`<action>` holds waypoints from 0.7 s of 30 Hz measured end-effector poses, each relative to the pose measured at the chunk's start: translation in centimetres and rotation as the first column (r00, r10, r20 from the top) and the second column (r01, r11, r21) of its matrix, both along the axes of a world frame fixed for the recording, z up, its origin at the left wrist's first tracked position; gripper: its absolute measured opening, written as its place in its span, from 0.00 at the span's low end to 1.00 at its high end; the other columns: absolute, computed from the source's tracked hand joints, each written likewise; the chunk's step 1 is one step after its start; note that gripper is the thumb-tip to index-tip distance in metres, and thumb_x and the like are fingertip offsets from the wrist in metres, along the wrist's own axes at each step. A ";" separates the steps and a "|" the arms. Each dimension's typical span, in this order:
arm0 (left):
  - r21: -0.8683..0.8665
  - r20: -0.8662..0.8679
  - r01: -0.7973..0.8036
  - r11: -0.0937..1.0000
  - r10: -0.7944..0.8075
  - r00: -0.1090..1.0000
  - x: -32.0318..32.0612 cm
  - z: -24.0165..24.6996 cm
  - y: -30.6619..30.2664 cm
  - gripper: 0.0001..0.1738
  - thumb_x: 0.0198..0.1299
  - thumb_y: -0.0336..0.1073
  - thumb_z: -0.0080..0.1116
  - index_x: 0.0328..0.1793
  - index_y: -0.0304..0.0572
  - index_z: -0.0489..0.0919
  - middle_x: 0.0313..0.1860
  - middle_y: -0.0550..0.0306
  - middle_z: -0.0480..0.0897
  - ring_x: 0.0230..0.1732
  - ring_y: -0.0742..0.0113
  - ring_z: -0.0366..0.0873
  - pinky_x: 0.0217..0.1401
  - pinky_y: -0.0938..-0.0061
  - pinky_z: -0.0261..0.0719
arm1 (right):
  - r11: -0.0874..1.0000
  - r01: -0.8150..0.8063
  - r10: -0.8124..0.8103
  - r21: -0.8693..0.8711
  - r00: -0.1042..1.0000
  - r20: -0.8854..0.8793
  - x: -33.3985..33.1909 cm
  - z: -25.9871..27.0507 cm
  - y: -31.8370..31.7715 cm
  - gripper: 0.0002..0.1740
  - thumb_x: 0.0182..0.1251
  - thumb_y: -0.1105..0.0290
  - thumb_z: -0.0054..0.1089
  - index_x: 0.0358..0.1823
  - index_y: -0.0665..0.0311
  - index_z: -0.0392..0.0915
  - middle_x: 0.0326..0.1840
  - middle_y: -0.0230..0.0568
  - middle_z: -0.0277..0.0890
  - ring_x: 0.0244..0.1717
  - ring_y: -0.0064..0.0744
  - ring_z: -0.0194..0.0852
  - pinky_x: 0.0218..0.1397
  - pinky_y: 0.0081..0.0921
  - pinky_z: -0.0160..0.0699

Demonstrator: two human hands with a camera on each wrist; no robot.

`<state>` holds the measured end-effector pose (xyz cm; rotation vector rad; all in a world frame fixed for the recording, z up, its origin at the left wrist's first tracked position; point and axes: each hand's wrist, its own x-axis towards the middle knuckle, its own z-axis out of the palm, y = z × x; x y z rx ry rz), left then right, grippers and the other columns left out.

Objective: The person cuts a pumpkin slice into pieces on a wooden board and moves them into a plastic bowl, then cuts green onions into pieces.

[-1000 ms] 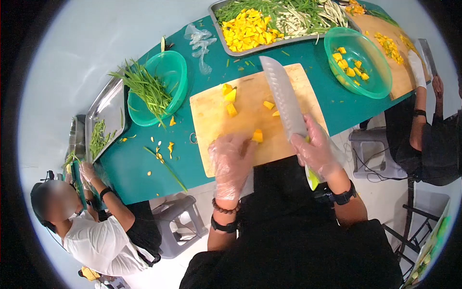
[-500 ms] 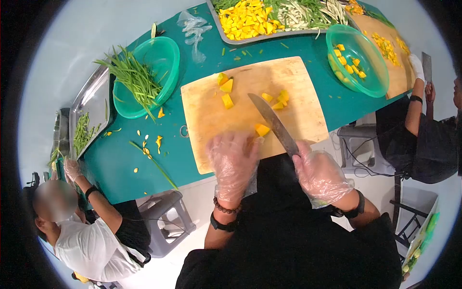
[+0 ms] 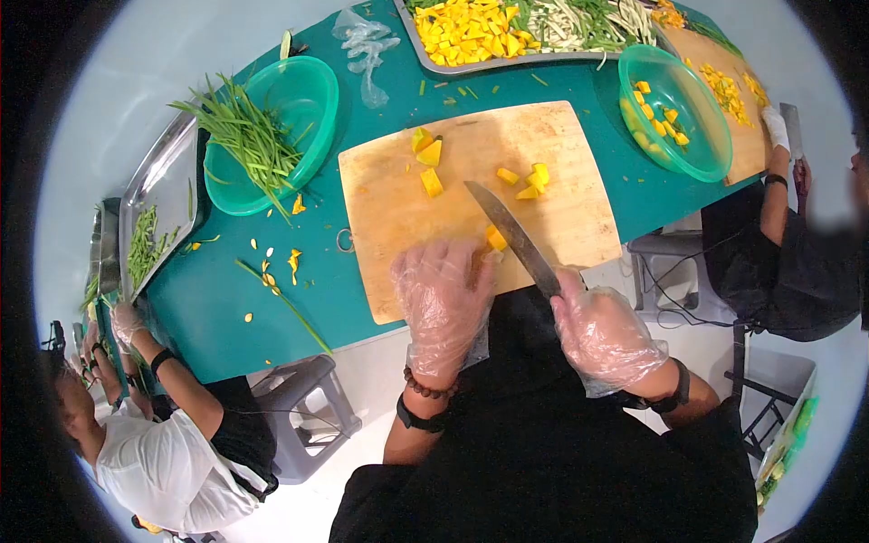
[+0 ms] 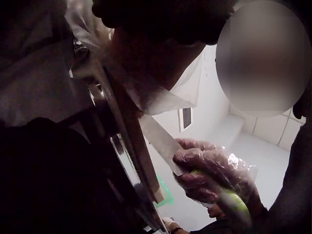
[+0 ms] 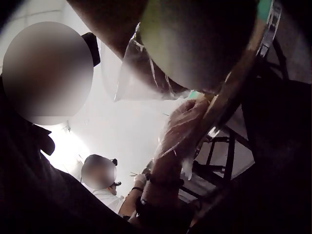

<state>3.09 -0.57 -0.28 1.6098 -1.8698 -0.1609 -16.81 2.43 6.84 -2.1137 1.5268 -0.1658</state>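
Observation:
On the wooden cutting board (image 3: 389,208), my gloved left hand (image 3: 442,294) holds a pumpkin piece (image 3: 495,238) at the near edge, its thumb and index finger against it. My gloved right hand (image 3: 602,335) grips a kitchen knife (image 3: 516,240), whose green handle (image 4: 235,202) shows in the left wrist view. The blade slants up and left across the board, overlapping the right side of the held piece. Farther back lie several more pumpkin pieces (image 3: 430,183), in one group at the left and another (image 3: 534,181) right of the blade tip.
A green basin (image 3: 272,109) with long green stalks stands left, a second basin (image 3: 679,109) with pumpkin chunks right. Behind the board is a metal tray (image 3: 480,68) of cut vegetables. A crumpled plastic glove (image 3: 367,54) lies nearby. Other people work at both table ends.
The knife has come down from a raised, flat-turned position to the held pumpkin piece. My left hand has shifted slightly right, closer against that piece. The view has moved a little.

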 end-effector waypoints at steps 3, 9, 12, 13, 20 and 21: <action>-0.003 -0.008 0.004 1.000 -0.004 1.000 0.0 0.2 -0.1 0.10 0.56 0.38 0.73 0.41 0.49 0.85 0.32 0.55 0.80 0.40 0.49 0.79 0.51 0.54 0.71 | 1.000 -0.008 0.008 -0.014 1.000 -0.008 0.1 0.1 0.0 0.18 0.75 0.72 0.54 0.59 0.77 0.68 0.18 0.57 0.76 0.23 0.63 0.79 0.30 0.55 0.77; 0.005 -0.021 0.007 1.000 -0.007 1.000 0.1 -0.1 0.0 0.10 0.55 0.38 0.73 0.42 0.49 0.85 0.32 0.54 0.81 0.41 0.49 0.79 0.51 0.54 0.72 | 1.000 -0.013 0.014 0.028 0.999 -0.029 0.5 0.8 -0.1 0.19 0.75 0.73 0.54 0.60 0.78 0.67 0.17 0.57 0.74 0.21 0.64 0.77 0.29 0.57 0.74; -0.001 -0.033 0.009 1.000 -0.009 0.999 0.1 -0.2 0.0 0.10 0.55 0.38 0.73 0.41 0.49 0.85 0.33 0.55 0.81 0.41 0.49 0.79 0.51 0.54 0.71 | 1.000 -0.017 0.017 0.005 1.000 -0.025 0.6 0.5 0.0 0.19 0.75 0.73 0.54 0.61 0.77 0.66 0.17 0.57 0.74 0.21 0.65 0.77 0.29 0.59 0.73; -0.011 -0.038 0.009 1.000 -0.009 0.999 0.1 -0.3 0.0 0.10 0.55 0.38 0.73 0.41 0.49 0.85 0.33 0.55 0.80 0.41 0.49 0.78 0.51 0.54 0.71 | 1.000 -0.014 0.014 0.000 1.000 -0.022 0.6 0.4 0.0 0.19 0.75 0.73 0.54 0.61 0.77 0.66 0.17 0.57 0.74 0.21 0.65 0.76 0.29 0.59 0.73; 0.043 -0.090 0.046 0.998 -0.042 0.995 0.4 -0.2 0.1 0.11 0.56 0.36 0.71 0.44 0.47 0.84 0.37 0.54 0.79 0.45 0.50 0.77 0.55 0.52 0.70 | 0.993 0.055 -0.049 0.101 0.997 -0.056 0.9 0.6 0.1 0.18 0.75 0.71 0.56 0.60 0.74 0.66 0.16 0.58 0.73 0.20 0.67 0.75 0.28 0.61 0.71; 0.049 -0.097 0.048 0.998 -0.043 0.994 0.4 -0.3 0.1 0.11 0.56 0.36 0.71 0.44 0.47 0.84 0.37 0.54 0.79 0.45 0.50 0.77 0.56 0.52 0.70 | 0.991 0.062 -0.055 0.117 0.997 -0.058 1.0 0.6 0.1 0.18 0.75 0.71 0.56 0.59 0.74 0.66 0.16 0.58 0.72 0.20 0.68 0.75 0.27 0.62 0.70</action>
